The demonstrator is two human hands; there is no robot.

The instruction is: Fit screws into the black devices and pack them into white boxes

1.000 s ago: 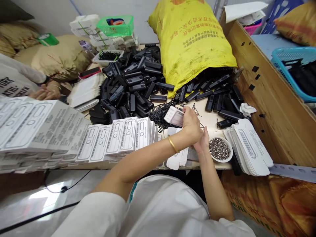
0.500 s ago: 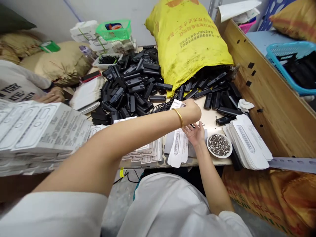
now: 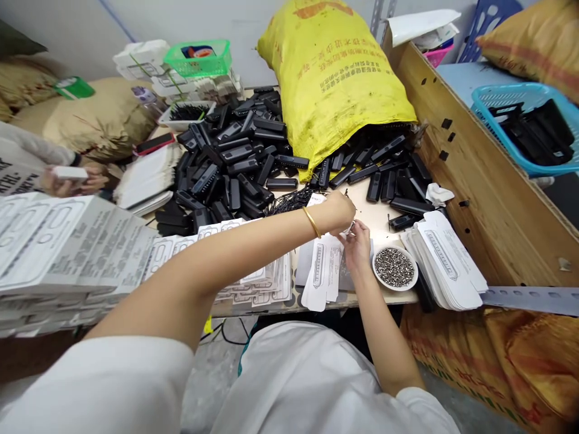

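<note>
1. Left hand (image 3: 337, 211), gold bangle (image 3: 312, 222) at wrist, curled over a small white card (image 3: 316, 199); grip closed on it.
2. Right hand (image 3: 357, 244) just beside, fingers pinching at the same spot; contents too small to tell.
3. Both above flat white sleeves (image 3: 322, 274) on the counter (image 3: 380, 218), near a bowl of metal bits (image 3: 394, 267).
</note>
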